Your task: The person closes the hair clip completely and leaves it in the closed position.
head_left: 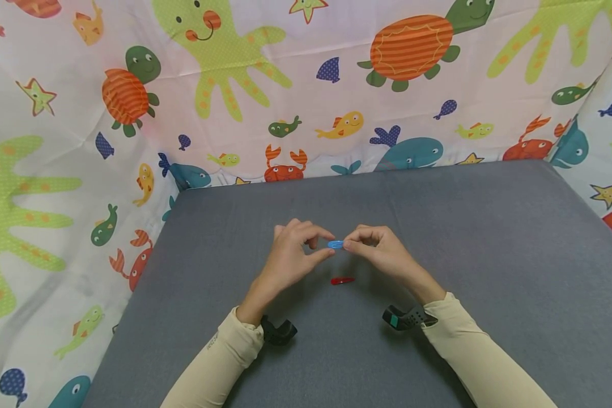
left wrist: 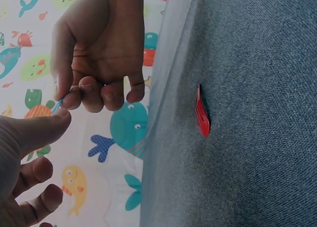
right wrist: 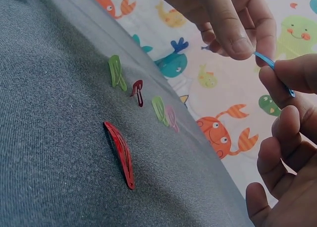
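A blue snap hair clip (head_left: 335,245) is held up between the two hands, above a grey cloth surface. My right hand (head_left: 382,249) pinches one end of it between thumb and index finger. At the other end, my left hand (head_left: 298,252) has its thumb and index finger about the clip, with the remaining fingers curled loosely. The left wrist view shows the left thumb (left wrist: 42,130) at the blue clip (left wrist: 58,106). Below the hands, a red hair clip (head_left: 342,280) lies on the cloth, touched by neither hand.
In the right wrist view, green clips (right wrist: 115,72), a dark red clip (right wrist: 138,92) and a pink clip (right wrist: 172,118) lie beyond the red one. The grey cloth (head_left: 489,255) meets a curtain printed with sea animals (head_left: 255,147) at the back and sides.
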`<state>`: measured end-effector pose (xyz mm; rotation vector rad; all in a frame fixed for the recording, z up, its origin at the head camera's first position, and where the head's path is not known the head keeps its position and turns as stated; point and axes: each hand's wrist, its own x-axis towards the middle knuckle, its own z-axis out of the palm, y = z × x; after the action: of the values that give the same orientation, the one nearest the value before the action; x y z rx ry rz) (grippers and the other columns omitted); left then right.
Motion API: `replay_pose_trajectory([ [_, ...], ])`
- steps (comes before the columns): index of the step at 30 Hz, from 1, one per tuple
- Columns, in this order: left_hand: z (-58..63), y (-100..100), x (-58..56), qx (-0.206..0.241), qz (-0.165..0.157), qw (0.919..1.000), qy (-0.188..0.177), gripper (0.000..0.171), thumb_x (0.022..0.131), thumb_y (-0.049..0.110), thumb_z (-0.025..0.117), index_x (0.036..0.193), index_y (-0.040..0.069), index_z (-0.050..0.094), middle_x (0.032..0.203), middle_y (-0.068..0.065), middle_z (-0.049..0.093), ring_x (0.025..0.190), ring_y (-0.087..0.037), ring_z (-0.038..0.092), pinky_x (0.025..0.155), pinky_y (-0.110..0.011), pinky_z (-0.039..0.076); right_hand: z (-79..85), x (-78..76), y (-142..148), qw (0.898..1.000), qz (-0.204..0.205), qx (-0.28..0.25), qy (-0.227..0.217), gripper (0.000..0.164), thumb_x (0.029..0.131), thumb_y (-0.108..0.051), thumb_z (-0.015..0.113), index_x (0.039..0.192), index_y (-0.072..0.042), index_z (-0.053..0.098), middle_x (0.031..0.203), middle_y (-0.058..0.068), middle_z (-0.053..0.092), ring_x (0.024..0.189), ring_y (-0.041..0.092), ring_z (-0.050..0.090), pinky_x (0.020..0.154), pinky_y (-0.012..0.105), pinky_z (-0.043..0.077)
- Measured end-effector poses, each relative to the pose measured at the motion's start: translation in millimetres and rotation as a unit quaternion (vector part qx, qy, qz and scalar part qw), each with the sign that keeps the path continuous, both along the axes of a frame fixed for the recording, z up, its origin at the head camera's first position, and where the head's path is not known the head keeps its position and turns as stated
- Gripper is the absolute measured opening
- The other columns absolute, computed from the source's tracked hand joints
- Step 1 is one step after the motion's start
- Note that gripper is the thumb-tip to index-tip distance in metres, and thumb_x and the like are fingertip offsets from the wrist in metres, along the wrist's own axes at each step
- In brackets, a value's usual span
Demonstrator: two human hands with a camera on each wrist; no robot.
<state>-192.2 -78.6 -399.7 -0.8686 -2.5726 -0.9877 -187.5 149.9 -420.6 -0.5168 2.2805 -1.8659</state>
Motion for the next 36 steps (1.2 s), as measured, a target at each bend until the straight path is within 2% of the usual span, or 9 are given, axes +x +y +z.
replay_pose_trajectory([
  [6, 0.7, 1.1, 0.8, -0.002, 0.001, 1.0000, 0.005, 0.020, 0.081, 0.024, 0.087, 0.099, 0.025, 0.079, 0.071, -0.001, 0.058, 0.074, -0.012, 0.041, 0.078, -0.038, 0.022, -0.4, -0.3, 0.2, 1.000, 0.001, -0.004, -0.004, 0.023, 0.098, -0.018, 0.068, 0.104, 0.004, 0.075, 0.098, 0.015, 0.068, 0.091, 0.015, 0.058, 0.084, 0.033, 0.046],
  [12, 0.0, 1.0, 0.7, -0.001, 0.000, 0.9999, 0.014, 0.017, 0.081, 0.024, 0.087, 0.097, 0.024, 0.080, 0.070, -0.003, 0.059, 0.073, -0.023, 0.047, 0.078, -0.039, 0.022, -0.5, -0.7, 0.1, 1.000, 0.001, -0.007, -0.008, 0.020, 0.099, -0.018, 0.067, 0.103, 0.000, 0.076, 0.097, 0.010, 0.069, 0.091, 0.015, 0.058, 0.084, 0.033, 0.047],
  [17, -1.3, 0.6, -0.1, 0.002, 0.006, 0.9998, 0.019, 0.017, 0.081, 0.024, 0.087, 0.096, 0.023, 0.080, 0.068, -0.001, 0.057, 0.074, -0.027, 0.049, 0.077, -0.039, 0.022, -1.9, -1.1, 0.6, 1.000, -0.007, -0.001, -0.012, 0.020, 0.099, -0.019, 0.067, 0.109, -0.005, 0.077, 0.105, 0.012, 0.070, 0.094, 0.018, 0.061, 0.086, 0.036, 0.049],
  [21, -2.3, 0.2, -1.0, -0.002, 0.011, 0.9998, 0.018, 0.016, 0.082, 0.026, 0.087, 0.097, 0.023, 0.080, 0.069, -0.004, 0.059, 0.075, -0.025, 0.049, 0.077, -0.039, 0.023, -2.5, -1.0, 1.6, 1.000, -0.010, 0.001, -0.003, 0.020, 0.099, -0.019, 0.067, 0.113, -0.007, 0.075, 0.105, 0.000, 0.071, 0.094, 0.029, 0.063, 0.085, 0.039, 0.052],
  [23, -2.1, -0.1, -1.1, -0.006, 0.015, 0.9998, 0.014, 0.016, 0.083, 0.027, 0.086, 0.097, 0.024, 0.080, 0.070, -0.003, 0.060, 0.076, -0.025, 0.049, 0.077, -0.039, 0.024, -2.3, -1.0, 1.9, 1.000, -0.011, 0.000, 0.003, 0.020, 0.099, -0.019, 0.067, 0.113, -0.007, 0.075, 0.101, -0.003, 0.069, 0.092, 0.029, 0.063, 0.083, 0.036, 0.053],
  [30, -1.4, -1.3, -1.7, -0.007, 0.018, 0.9998, 0.000, 0.016, 0.084, 0.027, 0.085, 0.098, 0.022, 0.080, 0.071, -0.005, 0.061, 0.078, -0.027, 0.051, 0.077, -0.040, 0.023, -3.5, -1.5, 3.0, 0.999, -0.018, -0.006, 0.030, 0.022, 0.096, -0.013, 0.070, 0.115, -0.003, 0.072, 0.092, 0.000, 0.061, 0.088, 0.017, 0.058, 0.080, 0.029, 0.051],
  [33, -2.0, -1.7, -2.0, -0.008, 0.020, 0.9998, -0.001, 0.016, 0.084, 0.026, 0.085, 0.099, 0.022, 0.080, 0.071, -0.006, 0.061, 0.077, -0.025, 0.050, 0.077, -0.040, 0.022, -4.6, -1.2, 3.1, 0.999, -0.027, 0.005, 0.047, 0.021, 0.094, -0.013, 0.072, 0.114, -0.005, 0.073, 0.093, 0.001, 0.060, 0.090, 0.017, 0.058, 0.083, 0.033, 0.050],
  [36, -2.4, -1.7, -2.0, -0.009, 0.021, 0.9997, -0.002, 0.016, 0.084, 0.025, 0.085, 0.099, 0.022, 0.080, 0.071, -0.005, 0.060, 0.077, -0.024, 0.049, 0.077, -0.040, 0.022, -5.7, -1.1, 2.2, 0.996, -0.037, 0.024, 0.073, 0.018, 0.093, -0.013, 0.075, 0.110, -0.010, 0.075, 0.092, 0.002, 0.060, 0.091, 0.020, 0.057, 0.087, 0.041, 0.049],
])
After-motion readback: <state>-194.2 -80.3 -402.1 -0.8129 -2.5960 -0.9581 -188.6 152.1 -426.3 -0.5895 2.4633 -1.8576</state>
